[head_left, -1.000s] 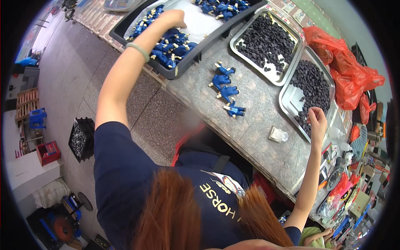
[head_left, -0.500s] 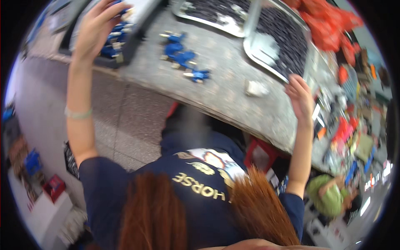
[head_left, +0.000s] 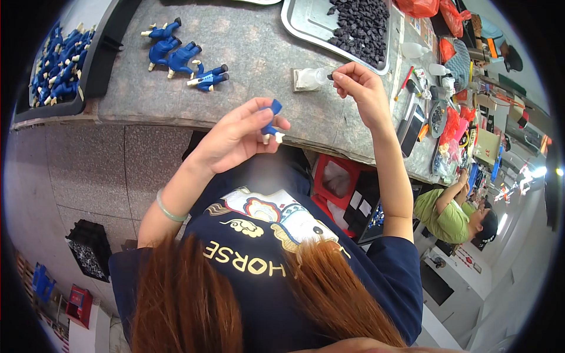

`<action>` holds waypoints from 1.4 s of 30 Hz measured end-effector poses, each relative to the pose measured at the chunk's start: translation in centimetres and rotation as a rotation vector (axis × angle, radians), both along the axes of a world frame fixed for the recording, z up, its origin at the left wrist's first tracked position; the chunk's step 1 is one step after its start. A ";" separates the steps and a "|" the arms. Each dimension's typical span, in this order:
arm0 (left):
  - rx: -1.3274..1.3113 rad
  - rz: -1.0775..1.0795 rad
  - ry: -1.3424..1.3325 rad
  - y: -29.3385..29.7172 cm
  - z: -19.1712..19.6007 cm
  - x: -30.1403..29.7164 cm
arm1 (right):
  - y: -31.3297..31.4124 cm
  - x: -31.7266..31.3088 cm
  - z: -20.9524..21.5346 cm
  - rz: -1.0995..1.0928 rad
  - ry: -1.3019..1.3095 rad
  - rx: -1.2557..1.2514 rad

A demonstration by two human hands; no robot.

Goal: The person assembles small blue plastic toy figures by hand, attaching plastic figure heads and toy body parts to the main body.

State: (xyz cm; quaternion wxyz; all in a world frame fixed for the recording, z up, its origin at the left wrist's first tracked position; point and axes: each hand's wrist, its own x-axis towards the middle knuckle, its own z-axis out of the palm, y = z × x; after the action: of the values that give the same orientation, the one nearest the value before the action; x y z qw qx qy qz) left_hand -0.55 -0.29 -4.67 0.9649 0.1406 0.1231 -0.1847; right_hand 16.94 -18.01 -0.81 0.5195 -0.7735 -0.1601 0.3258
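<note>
Head view: the desk (head_left: 247, 53) stretches beyond the left hand (head_left: 232, 136) and right hand (head_left: 364, 94). Gripped in the left hand's fingers, a blue figure (head_left: 269, 129) looks light and stiff, best held by its body. The right hand pinches a tiny dark piece (head_left: 331, 77), probably easily dropped; take its edges.

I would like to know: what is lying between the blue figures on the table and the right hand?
In the head view: bare grey table, then a pale block with a clear jar, close to the right hand pinching a dark piece.
</note>
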 end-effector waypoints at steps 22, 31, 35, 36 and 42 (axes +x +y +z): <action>0.087 0.097 0.024 0.2 -0.2 0.5 | -0.7 0.1 0.3 -0.124 0.173 0.111; 0.081 0.147 -0.064 -0.9 0.1 1.2 | 0.5 -3.7 3.7 -0.104 0.340 0.402; 0.166 0.162 -0.099 -1.2 0.7 1.2 | 1.7 -5.8 3.4 -0.027 0.511 0.359; 0.214 0.171 -0.100 -1.3 0.9 1.1 | 1.9 -6.0 3.5 -0.026 0.584 0.363; 0.370 0.221 -0.173 -1.7 1.5 0.9 | 2.5 -6.5 2.9 -0.013 0.705 0.370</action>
State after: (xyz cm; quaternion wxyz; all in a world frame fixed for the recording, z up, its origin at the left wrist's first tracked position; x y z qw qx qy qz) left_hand 0.35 -1.98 -3.12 0.9439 0.3162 0.0864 -0.0395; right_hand 10.39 -15.53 2.13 0.6753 -0.5084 -0.0230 0.5339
